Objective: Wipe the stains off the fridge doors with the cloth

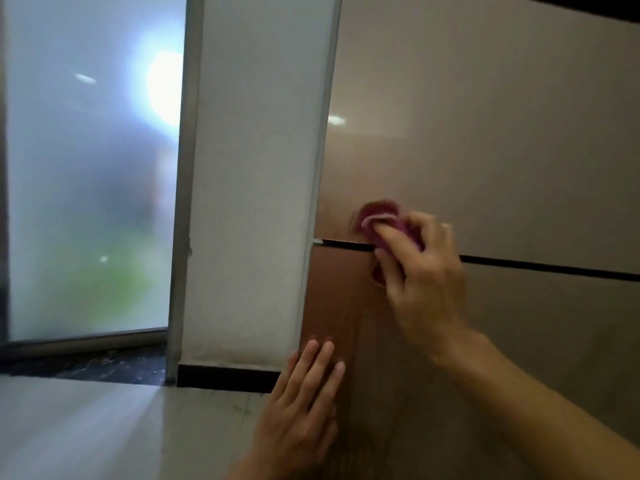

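The upper fridge door, a wide glossy beige panel, rises above and beyond the fingertips of both hands, and it mirrors a soft pink reflection just above the right fingertips. The lower fridge door lies below those fingertips, parted from the upper one by a thin dark gap that runs off to the right from under the right hand. Its left part looks coppery brown, and there the left fingers rest. Off to the left of both hands stands a white wall column, and farther left a frosted glass pane glows with daylight. The pale floor spreads below and to the left of the left hand.

The right hand reaches in from the lower right, its fingers curled tight around a bunched pink cloth. The cloth pokes out past the fingertips and presses against the bottom edge of the upper door, right at the gap. The left hand lies flat and empty, fingers straight and close together, fingertips touching the lower door near its left edge, well below the cloth.
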Demonstrator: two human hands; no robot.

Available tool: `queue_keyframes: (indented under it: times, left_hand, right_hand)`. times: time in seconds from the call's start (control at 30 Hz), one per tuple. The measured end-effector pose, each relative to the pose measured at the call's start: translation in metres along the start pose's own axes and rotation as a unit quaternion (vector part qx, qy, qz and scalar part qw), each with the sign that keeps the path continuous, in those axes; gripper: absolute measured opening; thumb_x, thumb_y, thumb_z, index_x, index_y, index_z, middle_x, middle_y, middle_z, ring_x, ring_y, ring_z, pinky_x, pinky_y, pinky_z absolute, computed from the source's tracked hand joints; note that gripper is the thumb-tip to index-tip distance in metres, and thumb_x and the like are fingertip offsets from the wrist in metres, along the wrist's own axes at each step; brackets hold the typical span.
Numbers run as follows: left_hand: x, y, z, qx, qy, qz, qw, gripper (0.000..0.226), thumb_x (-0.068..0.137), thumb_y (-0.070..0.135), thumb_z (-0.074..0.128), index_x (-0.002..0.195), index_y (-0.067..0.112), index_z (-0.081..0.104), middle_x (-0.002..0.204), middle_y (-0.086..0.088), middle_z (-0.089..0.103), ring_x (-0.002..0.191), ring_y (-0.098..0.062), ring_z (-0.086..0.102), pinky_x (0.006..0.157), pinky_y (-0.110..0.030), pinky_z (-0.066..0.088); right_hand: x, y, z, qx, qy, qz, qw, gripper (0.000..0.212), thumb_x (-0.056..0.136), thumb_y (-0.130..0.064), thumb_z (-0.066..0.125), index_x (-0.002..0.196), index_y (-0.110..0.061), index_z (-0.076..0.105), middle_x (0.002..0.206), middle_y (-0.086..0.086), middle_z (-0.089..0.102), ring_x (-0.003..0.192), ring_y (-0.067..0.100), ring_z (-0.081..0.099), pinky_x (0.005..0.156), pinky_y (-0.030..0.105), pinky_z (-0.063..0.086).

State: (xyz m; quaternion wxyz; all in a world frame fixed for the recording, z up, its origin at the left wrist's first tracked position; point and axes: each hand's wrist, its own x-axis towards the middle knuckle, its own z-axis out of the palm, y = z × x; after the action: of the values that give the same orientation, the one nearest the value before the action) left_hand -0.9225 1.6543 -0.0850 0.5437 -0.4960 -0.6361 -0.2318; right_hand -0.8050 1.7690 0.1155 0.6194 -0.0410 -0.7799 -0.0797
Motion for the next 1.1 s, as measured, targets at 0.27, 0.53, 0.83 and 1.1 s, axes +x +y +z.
queue_keyframes:
  times: [0.27,0.53,0.83,1.1]
  left_hand:
    - [-0.018,0.007,0.004,0.006,0.022,-0.005,1.0,0.053,0.09,0.027,0.044,0.14,0.008,0.042,0.155,-0.013,0.026,0.144,-0.032,0.026,0.118,-0.043,0.023]
    - [-0.02,0.004,0.005,0.04,0.01,0.001,0.999,0.059,0.085,0.029,0.051,0.141,0.012,0.043,0.154,-0.011,0.031,0.144,-0.029,0.028,0.117,-0.041,0.025]
    - [-0.019,0.009,-0.005,0.017,0.024,-0.014,0.999,0.046,0.093,0.021,0.039,0.137,0.009,0.047,0.151,-0.015,0.036,0.141,-0.033,0.033,0.112,-0.044,0.033]
    - [-0.04,0.019,-0.004,0.041,-0.003,-0.025,0.999,0.043,0.093,0.016,0.039,0.135,0.008,0.048,0.15,-0.016,0.041,0.141,-0.032,0.034,0.11,-0.043,0.034]
  right_hand:
    - [-0.071,0.015,-0.026,0.121,-0.296,-0.157,0.934,0.032,0.074,-0.022,0.066,0.103,-0.035,0.065,0.101,-0.012,0.058,0.09,0.009,0.052,0.071,0.031,0.054]
    - [0.065,-0.045,0.01,0.012,-0.017,-0.023,1.0,0.033,0.088,-0.008,0.057,0.117,-0.019,0.065,0.116,0.01,0.055,0.105,0.03,0.046,0.084,0.028,0.037]
    - [0.001,-0.039,-0.027,0.091,-0.339,-0.145,0.925,0.024,0.078,-0.021,0.061,0.098,-0.028,0.072,0.1,-0.007,0.063,0.093,0.015,0.053,0.078,0.038,0.05]
    - [-0.026,-0.068,0.027,0.016,-0.058,-0.077,0.995,0.027,0.08,-0.008,0.064,0.103,-0.02,0.069,0.111,0.006,0.061,0.103,0.028,0.049,0.073,0.039,0.052]
